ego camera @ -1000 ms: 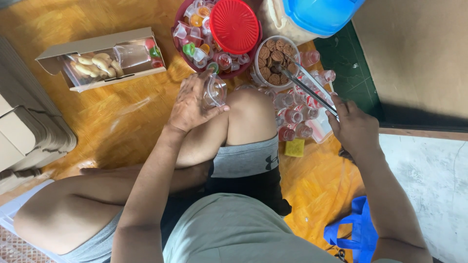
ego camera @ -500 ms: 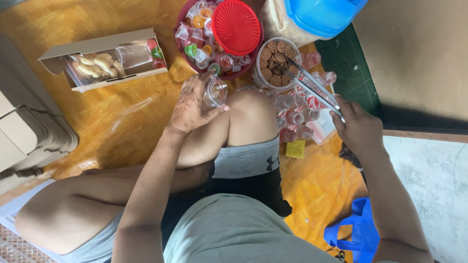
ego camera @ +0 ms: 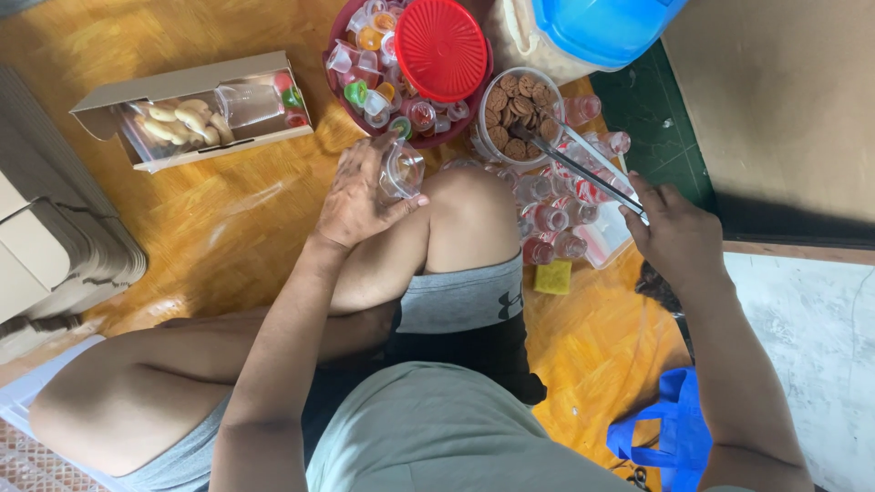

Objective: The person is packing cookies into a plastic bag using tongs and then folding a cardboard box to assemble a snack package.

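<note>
Tongs (ego camera: 583, 171), thin shiny metal, sit pinched in our right hand (ego camera: 679, 239), fingers pressed together on the handles, tips reaching into the round clear tub of brown cookies (ego camera: 515, 114), probably to lift one cleanly. Our left hand (ego camera: 360, 196) curls its fingers around a small clear plastic cup (ego camera: 401, 171), steadied just above our raised knee. Glossy jelly cups fill a red tray (ego camera: 339, 77) on the orange floor.

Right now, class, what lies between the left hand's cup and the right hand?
In the head view: the raised knee and clear cups lie between cup and right hand.
</note>
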